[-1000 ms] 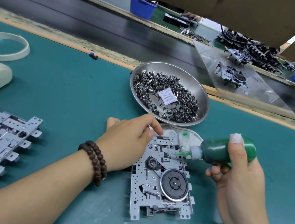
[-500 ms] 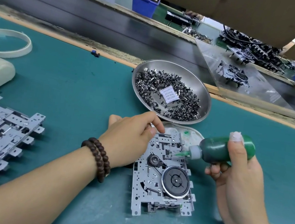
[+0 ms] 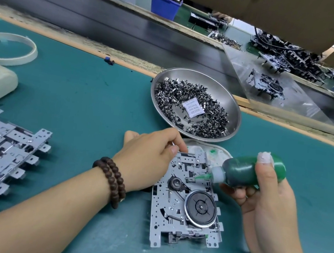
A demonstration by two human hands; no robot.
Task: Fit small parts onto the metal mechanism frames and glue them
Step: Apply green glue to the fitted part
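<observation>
Teal desk (image 3: 80, 105) with a worn wooden far edge; beyond it a dark conveyor belt (image 3: 91, 12) and, in the upper right of the frame, a second bench with dark assemblies and blue bins (image 3: 165, 5). A brown board cuts off the top right. At lower centre lies the frame (image 3: 186, 204), flat, long axis running up and down the picture, its large black wheel (image 3: 201, 208) toward the lower right. The left hand (image 3: 147, 161), fingers curled, pinches at the frame's upper left corner; what it pinches is too small to make out. The right hand (image 3: 265, 193) grips a green bottle (image 3: 251, 171) lying nearly level, nozzle pointing left and touching the frame's upper middle. A steel dish (image 3: 236, 111) of small dark parts (image 3: 186, 99) with a white slip sits just above the frame; a white tray (image 3: 217, 151) lies partly hidden between them. More frames (image 3: 1, 148) are cut off at the left edge; a white ring (image 3: 9, 48) lies upper left.
</observation>
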